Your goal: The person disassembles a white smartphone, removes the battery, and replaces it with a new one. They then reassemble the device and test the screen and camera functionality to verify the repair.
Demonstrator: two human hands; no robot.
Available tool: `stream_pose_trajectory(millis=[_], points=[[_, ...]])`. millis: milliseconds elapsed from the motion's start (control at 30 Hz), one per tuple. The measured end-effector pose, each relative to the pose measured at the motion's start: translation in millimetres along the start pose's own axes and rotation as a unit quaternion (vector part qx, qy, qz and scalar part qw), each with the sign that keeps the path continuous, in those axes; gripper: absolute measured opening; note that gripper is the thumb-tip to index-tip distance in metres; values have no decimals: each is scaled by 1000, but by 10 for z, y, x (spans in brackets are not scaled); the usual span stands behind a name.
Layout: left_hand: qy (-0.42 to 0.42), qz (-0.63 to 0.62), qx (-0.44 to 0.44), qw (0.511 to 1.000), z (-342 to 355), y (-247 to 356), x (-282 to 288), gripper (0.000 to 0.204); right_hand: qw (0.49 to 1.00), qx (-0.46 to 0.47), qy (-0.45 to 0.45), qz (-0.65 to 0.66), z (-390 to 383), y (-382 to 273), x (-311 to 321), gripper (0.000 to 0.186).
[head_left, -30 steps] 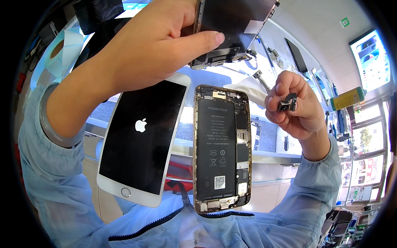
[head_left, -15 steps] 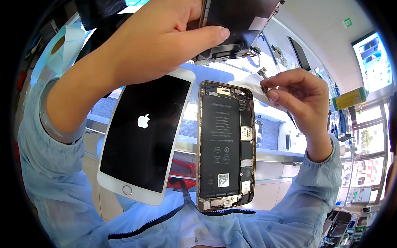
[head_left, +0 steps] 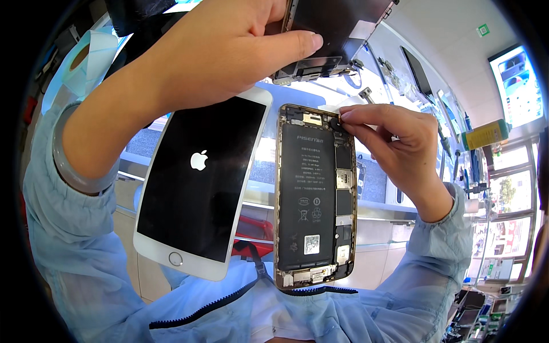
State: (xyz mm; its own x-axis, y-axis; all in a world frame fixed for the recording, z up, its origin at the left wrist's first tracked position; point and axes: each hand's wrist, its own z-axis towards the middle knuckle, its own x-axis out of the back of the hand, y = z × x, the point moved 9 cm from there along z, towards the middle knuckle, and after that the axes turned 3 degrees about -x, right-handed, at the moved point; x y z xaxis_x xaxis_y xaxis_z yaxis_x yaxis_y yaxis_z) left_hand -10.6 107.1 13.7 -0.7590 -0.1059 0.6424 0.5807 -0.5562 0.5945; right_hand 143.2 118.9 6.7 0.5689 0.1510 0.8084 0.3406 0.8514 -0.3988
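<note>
The left hand (head_left: 240, 51) is closed on a dark panel (head_left: 337, 28), its thumb laid flat across the near face; the other fingers go behind the panel and are hidden. It holds the panel up over the far part of the desk (head_left: 377, 215), and the panel's top runs out of view.

The right hand (head_left: 403, 131) is in a fine pinch, thumb and forefinger brought together at the upper right corner of the open phone (head_left: 343, 200). A small part (head_left: 335, 122), dark and mostly covered, shows at these fingertips. The other fingers of this hand curl loosely toward the palm.

The open phone stands nearly straight in view, its lower end reaching past the desk's near edge; what bears it I cannot tell. A long black battery (head_left: 306, 194) fills the left and middle of its frame, with boards and metal plates down the right side.

Just left of the open phone, a narrow gap between, is a white phone (head_left: 203, 183), leaning a little to the right at its top. Its dark screen shows a white emblem, and its lower end too reaches past the desk's near edge.

A paper roll (head_left: 86, 66) is at the desk's left end. A yellow bottle (head_left: 485, 135) is to the right, well apart from both phones.
</note>
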Motion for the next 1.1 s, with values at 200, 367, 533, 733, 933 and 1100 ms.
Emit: stream_pose_trajectory(millis=[200,367,533,733,933,1100], points=[[3,-87,-6,996,4,-35,-38,23,1000,23,4,-20,-3,-51,-19,10],[1,-90,-6,996,-5,-33,-31,23,999,31,-13,-17,23,-53,-35,10],[1,-75,-7,997,-19,-25,15,24,996,82,0,-47,37,-178,12,12],[3,-74,-11,997,-39,4,55,23,992,82,-41,-85,-4,-221,-6,14],[23,-38,-16,999,-14,100,64,23,992,90,-37,-79,17,-210,-18,15],[-30,-14,11,999,46,284,46,24,994,64,-56,-73,-27,-132,6,15]])
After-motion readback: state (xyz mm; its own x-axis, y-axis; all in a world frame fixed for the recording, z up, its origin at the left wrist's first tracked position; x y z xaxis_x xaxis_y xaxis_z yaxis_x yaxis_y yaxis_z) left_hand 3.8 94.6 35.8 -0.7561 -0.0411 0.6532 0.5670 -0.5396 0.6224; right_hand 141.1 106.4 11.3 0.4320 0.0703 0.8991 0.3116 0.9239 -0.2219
